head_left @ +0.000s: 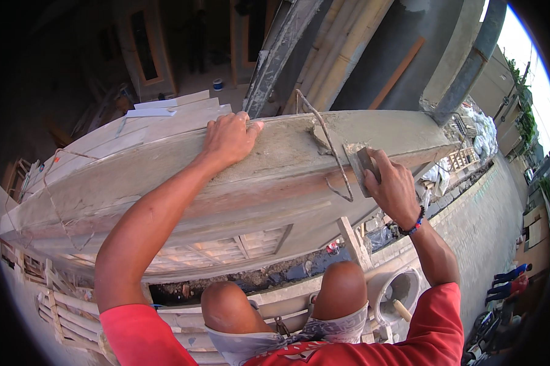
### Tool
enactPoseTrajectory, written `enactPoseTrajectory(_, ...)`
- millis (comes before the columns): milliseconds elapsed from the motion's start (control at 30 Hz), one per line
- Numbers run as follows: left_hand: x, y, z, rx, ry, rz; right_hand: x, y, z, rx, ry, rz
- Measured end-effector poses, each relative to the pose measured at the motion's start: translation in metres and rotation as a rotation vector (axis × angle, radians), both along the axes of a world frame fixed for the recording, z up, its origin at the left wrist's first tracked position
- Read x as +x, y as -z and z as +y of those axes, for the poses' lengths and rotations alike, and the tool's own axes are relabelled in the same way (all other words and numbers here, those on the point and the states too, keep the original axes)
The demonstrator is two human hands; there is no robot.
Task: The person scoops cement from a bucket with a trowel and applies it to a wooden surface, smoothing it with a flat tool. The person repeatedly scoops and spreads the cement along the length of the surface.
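A long grey cement ledge (183,160) runs across the picture in front of me. My left hand (231,139) bears on its top, with fingers curled over the far edge. Toward the right end, my right hand (394,183) grips a plastering trowel (355,157) by its block-like handle. The trowel's flat blade lies against the ledge near its front edge. Just left of the blade, a lump of mortar (321,136) sits on the surface. A bent steel rod (325,125) spans the ledge there, its lower end hanging over the front face.
Another bent rod (48,177) straddles the ledge's left part. Bamboo poles (342,55) and a grey pipe (470,70) rise behind. Below are bamboo scaffolding (189,320) and a bucket (398,296) with a handle sticking out. A paved street (476,213) lies far below right, with people beside it.
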State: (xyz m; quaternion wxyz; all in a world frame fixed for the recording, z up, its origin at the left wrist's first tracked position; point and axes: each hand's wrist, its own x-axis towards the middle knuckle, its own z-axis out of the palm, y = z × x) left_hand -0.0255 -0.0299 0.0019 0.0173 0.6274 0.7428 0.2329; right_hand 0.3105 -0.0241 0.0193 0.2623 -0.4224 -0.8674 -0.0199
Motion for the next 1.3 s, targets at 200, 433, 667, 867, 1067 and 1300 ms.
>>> enactPoseTrajectory(200, 0.009, -0.005, 0.004, -0.025, -0.007, -0.003, 0.04, -0.025, -0.012, -0.082, 0.119, 0.037)
enactPoseTrajectory(433, 0.002, 0.0, -0.001, -0.008, -0.019, 0.006, -0.037, -0.05, 0.037, 0.126, -0.191, -0.033)
enactPoseTrajectory(667, 0.006, -0.005, -0.003, -0.035, -0.034, 0.001, -0.058, -0.016, 0.075, 0.129, -0.207, -0.205)
enactPoseTrajectory(867, 0.003, 0.005, 0.001, 0.037, 0.001, 0.041, -0.055, -0.01, 0.108, 0.165, -0.226, -0.213)
enactPoseTrajectory(1067, 0.0, 0.008, 0.0, 0.072, 0.003, 0.054, -0.04, -0.014, 0.107, 0.131, -0.105, -0.25)
enactPoseTrajectory(1300, 0.002, 0.005, 0.0, 0.037, 0.013, 0.051, 0.011, -0.018, 0.108, 0.007, 0.048, -0.199)
